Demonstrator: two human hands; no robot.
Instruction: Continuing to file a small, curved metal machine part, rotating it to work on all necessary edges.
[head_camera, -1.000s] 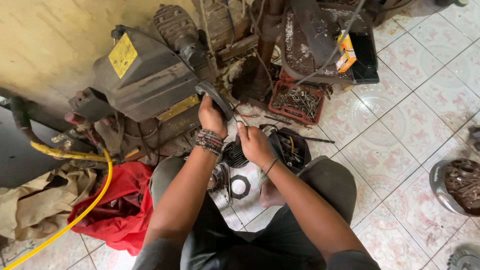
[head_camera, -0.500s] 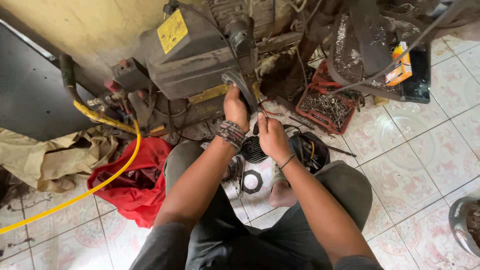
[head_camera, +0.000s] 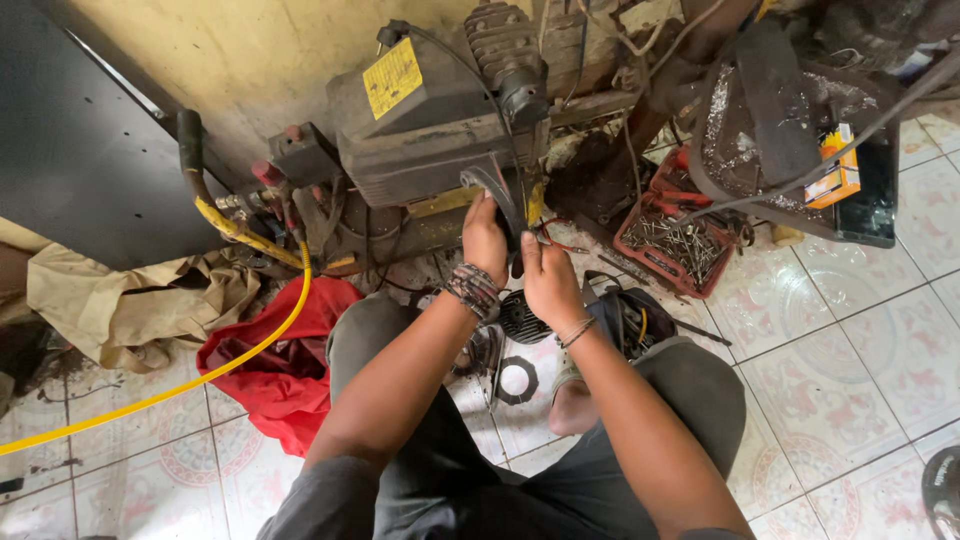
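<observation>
- A seated person's left hand (head_camera: 486, 238) and right hand (head_camera: 545, 280) meet at the front of a grimy air compressor (head_camera: 440, 110), both clenched around a dark rubber belt (head_camera: 497, 190) that arcs up from between them.
- The left hand grips the belt's lower stretch from the left; the right hand closes on it just beside and slightly below, fingers wrapped toward the machine.
- The belt's upper end curves against the compressor's lower front edge, directly above the hands.
- A beaded bracelet (head_camera: 474, 290) circles the left wrist; thin bangles (head_camera: 577, 332) sit on the right.
- Just below the hands, on the tiled floor (head_camera: 850, 340), lie a black finned part (head_camera: 523, 318) and a flat dark ring (head_camera: 518, 381).
- To the right of the hands stands a red tray (head_camera: 668, 240) full of screws and bolts.
- To the left of the hands, a yellow hose (head_camera: 250, 340) runs across a crumpled red cloth (head_camera: 280, 360), with a tan cloth (head_camera: 130, 300) farther left.
- The person's bare foot (head_camera: 572, 405) shows below the right forearm.
</observation>
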